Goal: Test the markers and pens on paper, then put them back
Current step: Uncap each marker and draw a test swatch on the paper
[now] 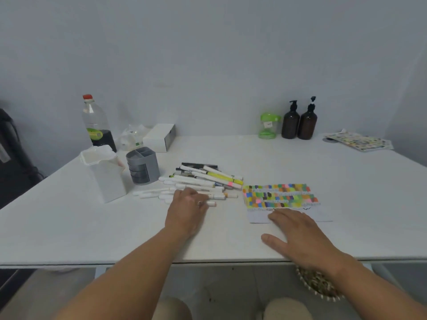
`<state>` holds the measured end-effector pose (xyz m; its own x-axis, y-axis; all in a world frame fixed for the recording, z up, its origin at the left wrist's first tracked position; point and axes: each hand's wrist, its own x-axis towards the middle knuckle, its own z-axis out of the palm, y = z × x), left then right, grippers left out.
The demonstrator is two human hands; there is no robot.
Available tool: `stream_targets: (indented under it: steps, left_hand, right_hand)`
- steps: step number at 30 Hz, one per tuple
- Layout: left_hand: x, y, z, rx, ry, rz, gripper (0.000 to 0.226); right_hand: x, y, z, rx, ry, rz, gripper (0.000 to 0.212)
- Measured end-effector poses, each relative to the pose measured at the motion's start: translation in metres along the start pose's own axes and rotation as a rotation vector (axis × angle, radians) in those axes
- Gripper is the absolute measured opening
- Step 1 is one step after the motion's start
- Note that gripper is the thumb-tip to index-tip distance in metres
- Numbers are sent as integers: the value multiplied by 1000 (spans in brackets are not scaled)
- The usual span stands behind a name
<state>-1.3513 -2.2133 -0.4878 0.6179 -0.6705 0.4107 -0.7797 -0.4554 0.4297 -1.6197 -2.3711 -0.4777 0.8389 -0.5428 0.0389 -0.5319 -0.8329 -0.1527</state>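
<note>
A heap of white-barrelled markers and pens (203, 181) lies in the middle of the white table (346, 181), some with yellow, pink or black parts. My left hand (187, 211) is at the near edge of the heap, its fingers curled down over a white marker (212, 203) whose end sticks out to the right. The test paper (279, 196), filled with rows of small coloured patches, lies right of the heap. My right hand (298, 232) rests flat with straight fingers on the paper's near white margin.
A grey compartment pen holder (142, 166) and a white container (105, 173) stand left of the heap. Behind are a bottle (97, 122), a white box (159, 137), a green jar (268, 125), two brown pump bottles (299, 122) and coloured sheets (358, 140). The table's edge runs under my wrists.
</note>
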Motion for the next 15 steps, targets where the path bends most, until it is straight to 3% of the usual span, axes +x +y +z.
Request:
stream_targets:
  steps: [15]
  left_hand:
    - [62,-14,17,37,113,39,3]
  right_hand:
    - [78,-1,3,125,59,-187,66]
